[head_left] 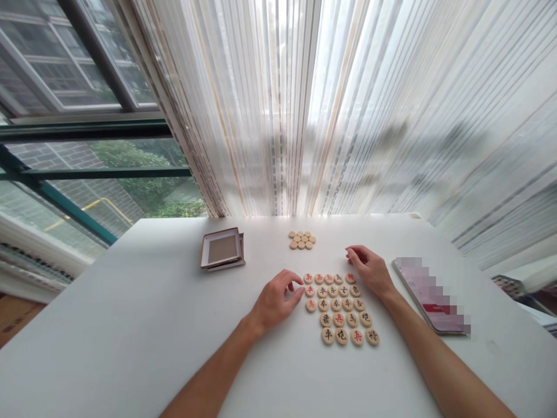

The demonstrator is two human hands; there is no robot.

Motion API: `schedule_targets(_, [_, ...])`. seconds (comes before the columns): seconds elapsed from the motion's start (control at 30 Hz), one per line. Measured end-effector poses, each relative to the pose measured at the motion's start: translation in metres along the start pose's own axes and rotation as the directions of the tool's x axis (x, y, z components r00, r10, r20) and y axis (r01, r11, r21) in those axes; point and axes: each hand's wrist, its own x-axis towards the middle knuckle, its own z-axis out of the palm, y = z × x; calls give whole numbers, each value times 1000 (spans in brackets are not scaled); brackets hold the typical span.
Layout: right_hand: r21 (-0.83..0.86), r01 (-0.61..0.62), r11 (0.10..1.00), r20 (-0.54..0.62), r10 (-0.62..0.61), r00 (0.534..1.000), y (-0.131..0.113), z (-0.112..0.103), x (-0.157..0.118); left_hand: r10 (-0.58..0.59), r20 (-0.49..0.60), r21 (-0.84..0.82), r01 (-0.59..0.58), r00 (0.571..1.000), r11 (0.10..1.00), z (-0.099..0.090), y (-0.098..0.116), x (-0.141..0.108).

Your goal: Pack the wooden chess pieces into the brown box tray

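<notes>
Round wooden Chinese chess pieces lie face up in rows on the white table, marked with red or black characters. My left hand rests beside the upper left of these rows, thumb and forefinger apart. Its fingertips are close to the red-marked pieces; whether they touch one I cannot tell. Just past the upper right corner of the rows is my right hand, loosely curled, its fingers slightly apart and no piece visible in them. Farther back, several plain-faced pieces sit in a tight cluster.
An open shallow box stands at the back left of the white table. To the right of my right forearm lies a phone, its screen partly blurred out. Striped sheer curtains hang along the table's far edge, with a window at the left.
</notes>
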Motion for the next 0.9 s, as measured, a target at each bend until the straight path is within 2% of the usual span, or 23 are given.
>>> schedule_targets(0.17, [4, 7, 1000, 4, -7, 1000, -2, 0, 0, 50, -129, 134, -32, 990, 990, -9, -18, 29])
schedule_targets(0.23, [9, 9, 1000, 6, -9, 1000, -2, 0, 0, 48, -71, 273, -27, 996, 962, -15, -28, 49])
schedule_targets(0.37, [24, 10, 1000, 10, -10, 1000, -3, 0, 0, 23, 48, 365, -39, 999, 930, -23, -49, 95])
schedule_targets(0.5, [32, 11, 999, 6, -11, 1000, -4, -1, 0, -55, 239, 465, -64, 970, 883, -24, -65, 122])
schedule_targets(0.57, [33, 11, 999, 7, -11, 1000, -5, -2, 0, -94, 298, 511, -76, 950, 856, -24, -70, 126])
schedule_targets(0.67, [30, 9, 999, 12, -10, 1000, -6, -2, 0, -130, 327, 569, -85, 936, 818, -25, -73, 123])
schedule_targets(0.9, [17, 11, 1000, 12, -11, 1000, -6, -1, 0, -127, 254, 648, -71, 959, 758, -38, -69, 110])
